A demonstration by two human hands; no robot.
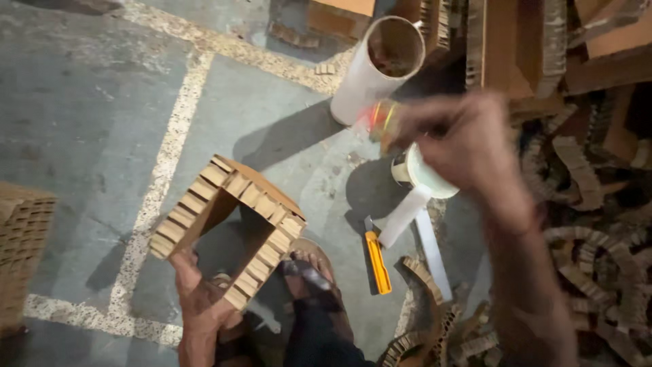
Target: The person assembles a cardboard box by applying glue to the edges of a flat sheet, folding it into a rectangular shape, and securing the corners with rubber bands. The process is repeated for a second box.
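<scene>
My left hand (197, 292) grips the lower edge of a U-shaped piece of thick honeycomb cardboard (231, 217), holding it tilted above the floor by my sandalled foot (314, 268). My right hand (468, 146), blurred by motion, is raised over a white tape roll (424, 178) and pinches a small object with red and yellow on it (382, 117); what it is I cannot tell. White strips of tape (407, 214) trail from the roll down to the floor.
An orange utility knife (377, 261) lies on the concrete floor next to the tape strips. A white tube (370, 68) stands at the back. Honeycomb cardboard scraps (598, 204) pile up on the right. A cardboard block (24, 245) sits at the left edge.
</scene>
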